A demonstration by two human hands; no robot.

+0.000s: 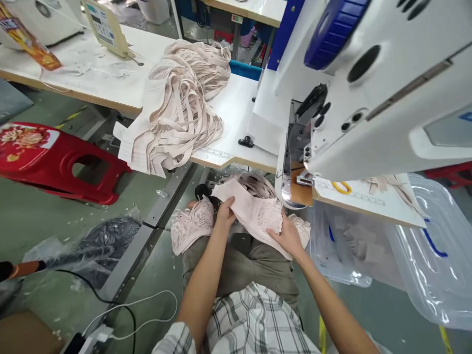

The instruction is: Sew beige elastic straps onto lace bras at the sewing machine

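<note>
Plaid shirt (254,319) and olive trousers (239,265) fill the near edge, and both bare forearms reach out over the lap. The left hand (224,216) has its fingers closed in a pinch on the upper edge of a pale pink lace bra piece (254,209), probably to keep that limp edge lifted and taut. The right hand (286,239) lies with its fingers spread flat on the lower corner, seemingly pinning the fabric so it does not slide off the knees. The piece thus spans between the two sets of fingers, just below the sewing machine (376,98). Beyond the left fingers, a heap of matching pink pieces (184,113) rests on the table (236,113). Outside the right fingers stands a clear plastic bin (435,265).
</note>
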